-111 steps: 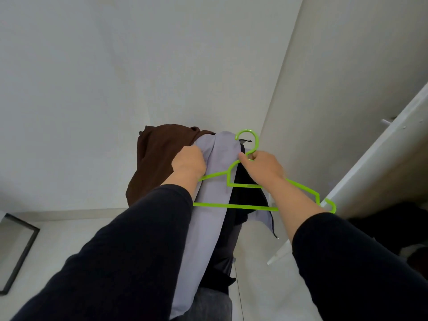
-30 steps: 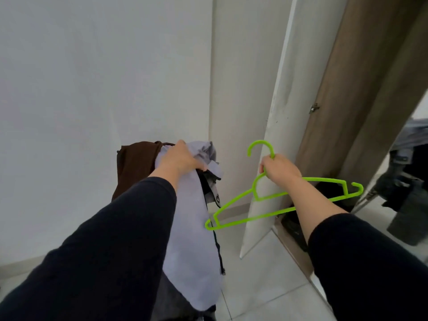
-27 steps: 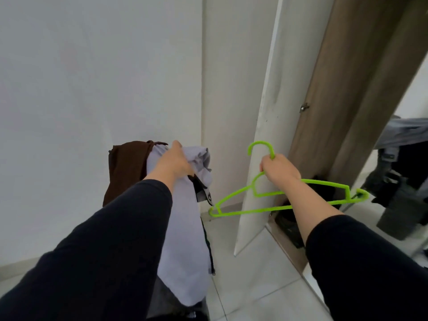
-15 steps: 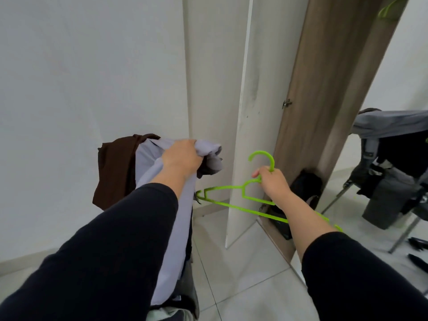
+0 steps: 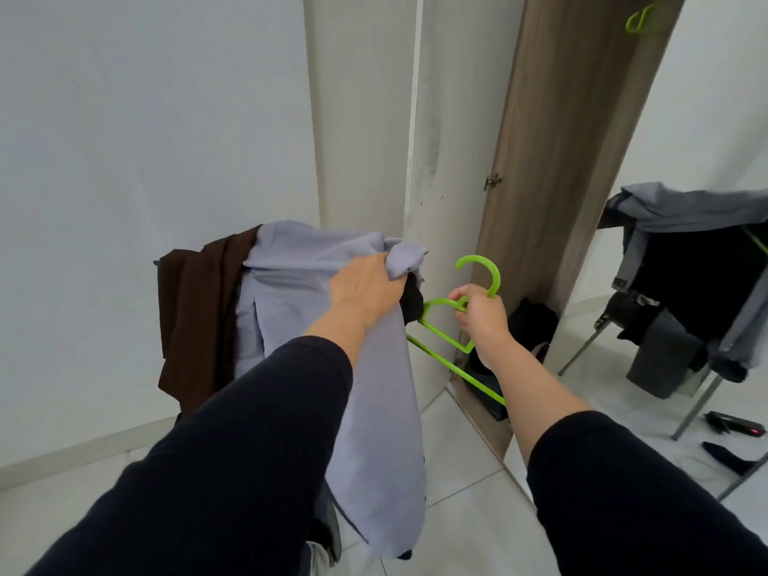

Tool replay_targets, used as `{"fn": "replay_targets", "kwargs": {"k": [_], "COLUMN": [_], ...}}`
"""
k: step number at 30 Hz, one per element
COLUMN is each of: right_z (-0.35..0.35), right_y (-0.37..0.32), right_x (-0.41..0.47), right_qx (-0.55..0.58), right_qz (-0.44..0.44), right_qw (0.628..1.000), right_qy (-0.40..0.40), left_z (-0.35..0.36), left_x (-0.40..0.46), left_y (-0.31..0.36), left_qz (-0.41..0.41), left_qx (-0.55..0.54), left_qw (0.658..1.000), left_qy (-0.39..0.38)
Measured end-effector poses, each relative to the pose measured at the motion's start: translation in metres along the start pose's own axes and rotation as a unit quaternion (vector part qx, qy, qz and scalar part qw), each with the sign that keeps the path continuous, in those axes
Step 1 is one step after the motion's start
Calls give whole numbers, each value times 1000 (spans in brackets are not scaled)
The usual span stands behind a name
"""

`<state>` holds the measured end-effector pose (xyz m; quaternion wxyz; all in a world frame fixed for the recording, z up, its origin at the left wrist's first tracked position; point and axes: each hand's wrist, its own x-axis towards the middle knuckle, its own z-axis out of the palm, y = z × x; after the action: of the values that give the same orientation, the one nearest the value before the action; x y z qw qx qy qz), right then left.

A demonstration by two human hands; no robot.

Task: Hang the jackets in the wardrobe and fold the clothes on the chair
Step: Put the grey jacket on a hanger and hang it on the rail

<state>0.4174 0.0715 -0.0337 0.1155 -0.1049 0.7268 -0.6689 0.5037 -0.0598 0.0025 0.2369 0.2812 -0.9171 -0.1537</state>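
Note:
My left hand [image 5: 365,286] grips a pale lavender jacket [image 5: 374,430] by its collar; the cloth hangs down over my forearm. A brown garment [image 5: 195,318] and a black one [image 5: 412,301] hang bunched with it. My right hand [image 5: 478,313] holds a bright green plastic hanger [image 5: 478,270] at the base of its hook, just right of the jacket; one arm of the hanger reaches behind the lavender cloth. The open wardrobe door [image 5: 440,180] stands straight ahead, its wooden inner face [image 5: 552,160] to the right.
A chair [image 5: 702,392] at the right is heaped with grey and black clothes [image 5: 690,259]. Another green hanger hook [image 5: 638,18] shows at the top right. A dark bag [image 5: 532,326] sits at the wardrobe's foot. Small dark items [image 5: 733,424] lie on the tiled floor.
I have turned right from the wall corner toward the wardrobe; the chair has come into view. The hanger came away from the jacket, then tilted with its left arm back behind the cloth.

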Motion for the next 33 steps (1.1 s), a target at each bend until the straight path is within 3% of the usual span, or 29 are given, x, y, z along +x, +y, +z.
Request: {"fn": "replay_targets", "kwargs": {"k": [7, 12, 16, 23, 30, 33], "right_z": [32, 45, 56, 113, 181, 209], "right_y": [-2, -2, -8, -28, -48, -53], "right_x": [0, 8, 18, 22, 9, 1], "right_qx": [11, 28, 30, 32, 45, 28], "right_qz": [5, -6, -28, -68, -116, -146], "right_qw": [999, 999, 999, 992, 975, 966], "right_qy": [-41, -26, -34, -106, -184, -212], "left_z": [1, -9, -32, -75, -119, -131], "left_x": [3, 9, 16, 10, -5, -6], "left_y": [-18, -47, -79, -135, -185, -200], "left_qz": [-65, -49, -89, -140, -178, -183], "left_qx": [-156, -90, -38, -46, 92, 115], "left_qw": [985, 994, 993, 968, 957, 942], "left_qy": [24, 36, 75, 204, 208, 257]}}
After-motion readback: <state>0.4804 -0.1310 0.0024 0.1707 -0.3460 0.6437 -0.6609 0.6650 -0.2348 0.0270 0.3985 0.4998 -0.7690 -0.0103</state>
